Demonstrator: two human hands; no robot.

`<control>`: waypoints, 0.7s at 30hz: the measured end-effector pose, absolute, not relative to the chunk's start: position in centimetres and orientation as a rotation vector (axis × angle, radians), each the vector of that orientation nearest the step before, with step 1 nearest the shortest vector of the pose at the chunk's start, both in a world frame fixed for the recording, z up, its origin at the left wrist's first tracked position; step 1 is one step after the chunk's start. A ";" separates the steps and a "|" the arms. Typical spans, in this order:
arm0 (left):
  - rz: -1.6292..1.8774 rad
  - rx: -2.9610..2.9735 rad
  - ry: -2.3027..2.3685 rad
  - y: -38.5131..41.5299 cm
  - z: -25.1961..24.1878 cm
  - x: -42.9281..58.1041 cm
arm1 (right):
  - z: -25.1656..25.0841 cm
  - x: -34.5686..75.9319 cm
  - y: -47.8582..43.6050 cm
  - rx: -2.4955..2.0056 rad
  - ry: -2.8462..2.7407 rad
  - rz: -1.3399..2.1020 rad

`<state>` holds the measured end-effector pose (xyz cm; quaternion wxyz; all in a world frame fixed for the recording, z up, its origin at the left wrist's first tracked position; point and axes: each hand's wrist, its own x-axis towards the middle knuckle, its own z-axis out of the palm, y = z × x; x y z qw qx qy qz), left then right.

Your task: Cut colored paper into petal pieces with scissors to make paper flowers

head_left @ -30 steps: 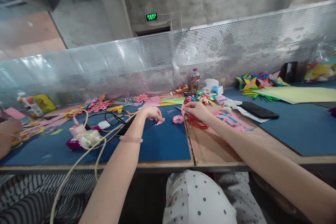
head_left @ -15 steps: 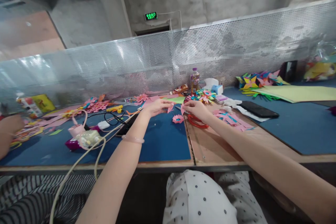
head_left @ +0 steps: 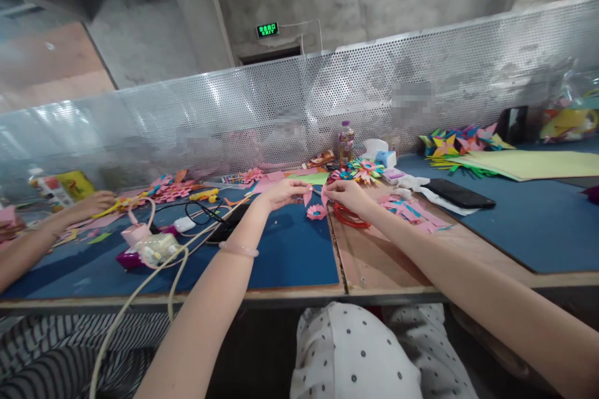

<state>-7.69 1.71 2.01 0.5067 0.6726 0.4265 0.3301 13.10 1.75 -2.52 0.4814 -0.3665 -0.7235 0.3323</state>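
Above the blue mat, my left hand (head_left: 285, 192) pinches a small pointed piece of pink paper (head_left: 307, 197). Close by on the right, my right hand (head_left: 349, 194) grips another small pink paper piece (head_left: 324, 196) between thumb and fingers. A thin greyish strip shows in the gap between the two hands; what it is I cannot make out. Just below them lies a pink paper flower (head_left: 316, 212) with a blue centre. Red cord-like loops (head_left: 349, 217) rest under my right hand, beside a pile of pink and blue paper strips (head_left: 414, 212).
At the left, a co-worker's hand (head_left: 96, 204) reaches over coloured paper. Cables (head_left: 187, 243) and a glue gun-like pink and clear object (head_left: 152, 246) lie left of my forearm. A bottle (head_left: 346, 143), multicoloured paper flowers (head_left: 366, 169) and a black phone (head_left: 458, 193) stand or lie rightward.
My hands keep nearly the same place, with the left pink paper now turned to point downward. The co-worker's hand at the left has reached further over the table, toward a yellow item.
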 end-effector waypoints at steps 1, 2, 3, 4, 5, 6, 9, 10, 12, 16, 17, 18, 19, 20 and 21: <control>0.800 1.629 1.035 1.7 2.0 -7.7 | -2.5 13.1 1.8 -0.901 -1.763 0.809; 0.802 1.637 1.038 1.7 2.0 -7.6 | -2.5 13.1 1.8 -0.905 -1.759 0.812; 0.803 1.644 1.043 1.6 2.0 -7.6 | -2.5 13.1 1.7 -0.904 -1.753 0.822; 0.805 1.650 1.051 1.6 2.0 -7.6 | -2.5 13.1 1.7 -0.896 -1.748 0.836; 0.807 1.658 1.060 1.6 2.0 -7.6 | -2.5 13.1 1.6 -0.883 -1.745 0.852; 0.809 1.667 1.071 1.6 2.0 -7.6 | -2.4 13.1 1.5 -0.870 -1.744 0.864; 0.821 1.695 1.100 1.4 2.0 -7.5 | -2.2 13.0 1.2 -0.856 -1.745 0.858; 0.822 1.698 1.099 1.3 2.0 -7.4 | -2.1 13.0 1.2 -0.855 -1.744 0.843; 0.808 1.701 1.060 1.1 2.1 -7.1 | -2.0 13.0 1.1 -0.855 -1.733 0.809; 0.762 1.758 0.970 0.3 2.5 -6.1 | -2.0 13.0 1.3 -0.872 -1.671 0.786; 0.764 1.788 0.969 0.1 2.5 -5.8 | -2.1 12.9 1.5 -0.867 -1.650 0.792; 0.774 1.821 0.970 -0.1 2.5 -5.4 | -2.1 12.9 1.6 -0.859 -1.632 0.796; 0.791 1.858 0.972 -0.3 2.6 -5.1 | -2.2 12.9 1.7 -0.850 -1.615 0.798; 0.813 1.900 0.976 -0.4 2.5 -4.8 | -2.3 12.8 1.8 -0.844 -1.599 0.799; 0.843 1.943 0.985 -0.5 2.5 -4.6 | -2.4 12.8 1.9 -0.841 -1.588 0.801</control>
